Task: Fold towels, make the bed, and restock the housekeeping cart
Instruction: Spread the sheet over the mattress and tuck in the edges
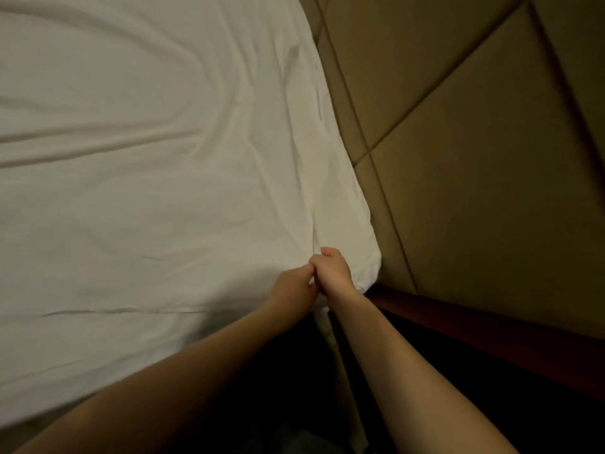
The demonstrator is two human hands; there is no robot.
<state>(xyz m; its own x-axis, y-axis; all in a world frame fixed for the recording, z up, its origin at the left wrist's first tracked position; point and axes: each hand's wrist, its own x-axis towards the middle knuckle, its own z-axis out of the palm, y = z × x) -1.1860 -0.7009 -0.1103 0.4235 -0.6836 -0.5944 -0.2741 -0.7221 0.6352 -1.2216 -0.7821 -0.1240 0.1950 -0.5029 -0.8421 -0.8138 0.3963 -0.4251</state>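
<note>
A white bed sheet [147, 165] covers the mattress across the left and middle of the view, creased with long wrinkles that run toward the near right corner. At that corner my left hand [294, 285] and my right hand [334, 271] sit side by side, knuckles touching. Both have fingers curled and grip a bunched fold of the sheet. The fingertips are hidden in the cloth.
A padded tan headboard [474, 158] with diagonal seams rises along the right, close against the mattress edge. A dark wooden rail [474, 326] runs below it at the lower right. The space under my forearms is dark.
</note>
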